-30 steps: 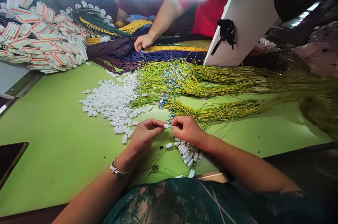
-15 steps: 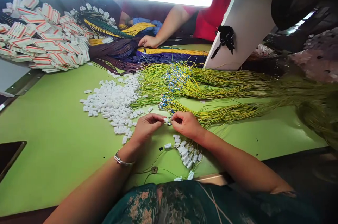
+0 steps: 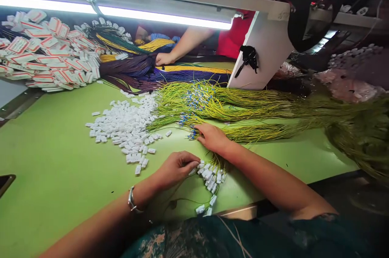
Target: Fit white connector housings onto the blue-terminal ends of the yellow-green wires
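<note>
Yellow-green wires (image 3: 258,132), thin, bundled; my right hand (image 3: 212,138) at their blue tips (image 3: 191,134), my left hand (image 3: 177,168) at boxy white connectors (image 3: 210,178); can't tell if either pinches, contact hidden

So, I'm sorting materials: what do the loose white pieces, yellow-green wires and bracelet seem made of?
White pieces: probably plastic, fairly matt, uniform blocky shapes.
Wires: likely plastic-coated, slightly glossy, judging by smooth, bright colour.
Bracelet: apparently polished metal, from its silvery shine.

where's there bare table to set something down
Widest: the table between the white pile and left forearm. Smaller: between the right forearm and green wires; each bar a speck. Crowded: around the left hand, at wired connectors, and right hand, among wires.
</note>
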Available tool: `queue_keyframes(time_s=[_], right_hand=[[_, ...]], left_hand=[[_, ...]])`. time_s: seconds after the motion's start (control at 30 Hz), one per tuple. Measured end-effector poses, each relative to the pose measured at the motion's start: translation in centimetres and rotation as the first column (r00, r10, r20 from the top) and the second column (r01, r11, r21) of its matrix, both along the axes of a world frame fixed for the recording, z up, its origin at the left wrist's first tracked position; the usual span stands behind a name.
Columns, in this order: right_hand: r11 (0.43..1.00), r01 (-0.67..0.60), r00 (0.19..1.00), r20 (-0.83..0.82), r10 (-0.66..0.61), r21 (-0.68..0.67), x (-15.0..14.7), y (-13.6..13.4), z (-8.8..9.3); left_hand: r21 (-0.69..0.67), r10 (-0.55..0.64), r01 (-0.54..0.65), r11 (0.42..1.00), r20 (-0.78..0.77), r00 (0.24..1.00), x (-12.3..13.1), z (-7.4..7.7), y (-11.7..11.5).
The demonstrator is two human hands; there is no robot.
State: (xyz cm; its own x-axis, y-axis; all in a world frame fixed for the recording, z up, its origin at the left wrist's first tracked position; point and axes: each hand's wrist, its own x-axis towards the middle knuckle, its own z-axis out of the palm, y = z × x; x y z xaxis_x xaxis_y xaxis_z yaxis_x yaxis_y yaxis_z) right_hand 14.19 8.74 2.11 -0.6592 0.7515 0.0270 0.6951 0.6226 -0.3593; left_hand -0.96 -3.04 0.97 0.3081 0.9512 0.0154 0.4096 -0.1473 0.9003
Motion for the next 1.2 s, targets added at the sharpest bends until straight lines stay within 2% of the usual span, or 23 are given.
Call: queue_keyframes(time_s=[0.1, 0.17, 0.23, 0.3, 0.33, 0.4, 0.5, 0.6, 0.67, 0.73, 0.8, 0.87, 0.93, 1.03, 1.2], right_hand=[[0.999, 0.01, 1.0, -0.017, -0.009, 0.05, -0.3, 0.1, -0.4], [0.996, -0.018, 0.999, -0.028, 0.021, 0.09, 0.0, -0.3, -1.0], [0.993, -0.026, 0.999, -0.038, 0.03, 0.111, 0.4, -0.8, -1.4], [0.993, -0.012, 0.999, -0.049, 0.018, 0.12, 0.6, -1.2, -1.6], [0.993, -0.016, 0.999, -0.044, 0.021, 0.121, 0.6, -1.3, -1.6], [0.993, -0.037, 0.999, -0.01, 0.039, 0.109, 0.5, -1.3, -1.4], [0.995, -0.057, 0.998, 0.035, 0.054, 0.078, 0.1, -1.1, -1.1], [0.997, -0.072, 0.997, -0.03, 0.074, 0.035, -0.1, -0.7, -1.1], [0.996, -0.079, 0.984, -0.165, 0.073, -0.032, 0.1, -0.4, -1.2], [0.988, -0.053, 0.944, -0.329, 0.003, -0.143, 0.3, -0.2, -1.3], [0.964, -0.018, 0.886, -0.45, -0.108, -0.267, 0.5, 0.0, -1.5], [0.935, -0.005, 0.833, -0.519, -0.192, -0.354, 0.6, 0.2, -1.7], [0.915, -0.013, 0.796, -0.558, -0.234, -0.402, 0.6, 0.4, -1.9], [0.884, -0.032, 0.765, -0.581, -0.278, -0.467, 0.6, 0.7, -1.9], [0.852, -0.078, 0.775, -0.57, -0.274, -0.517, 0.9, 0.4, -1.6]], left_hand=[[-0.009, 0.088, -0.089, 0.996, -0.111, 0.99, -1.1, 0.5, 0.9], [0.093, 0.248, -0.234, 0.968, -0.201, 0.948, -2.6, 0.6, 1.7], [0.238, 0.445, -0.388, 0.89, -0.271, 0.854, -4.4, 0.7, 2.6], [0.353, 0.569, -0.458, 0.816, -0.349, 0.745, -5.9, 0.7, 3.5], [0.385, 0.586, -0.451, 0.805, -0.403, 0.703, -6.4, 0.6, 4.0], [0.406, 0.556, -0.385, 0.829, -0.518, 0.65, -6.7, 0.3, 4.7], [0.432, 0.507, -0.283, 0.856, -0.603, 0.616, -6.3, -0.6, 5.1], [0.483, 0.518, -0.255, 0.838, -0.556, 0.65, -6.0, -1.3, 4.9], [0.481, 0.549, -0.328, 0.813, -0.444, 0.708, -5.9, -1.2, 4.7], [0.365, 0.599, -0.5, 0.785, -0.243, 0.763, -5.8, -0.6, 4.6], [0.093, 0.625, -0.621, 0.778, -0.01, 0.781, -5.4, 0.4, 4.5], [-0.178, 0.622, -0.596, 0.783, 0.179, 0.763, -4.8, 1.5, 4.6], [-0.331, 0.608, -0.517, 0.789, 0.306, 0.732, -4.2, 2.2, 4.7], [-0.436, 0.618, -0.451, 0.779, 0.407, 0.673, -3.1, 2.1, 5.0], [-0.523, 0.675, -0.433, 0.734, 0.494, 0.548, -1.8, 0.4, 4.7]])
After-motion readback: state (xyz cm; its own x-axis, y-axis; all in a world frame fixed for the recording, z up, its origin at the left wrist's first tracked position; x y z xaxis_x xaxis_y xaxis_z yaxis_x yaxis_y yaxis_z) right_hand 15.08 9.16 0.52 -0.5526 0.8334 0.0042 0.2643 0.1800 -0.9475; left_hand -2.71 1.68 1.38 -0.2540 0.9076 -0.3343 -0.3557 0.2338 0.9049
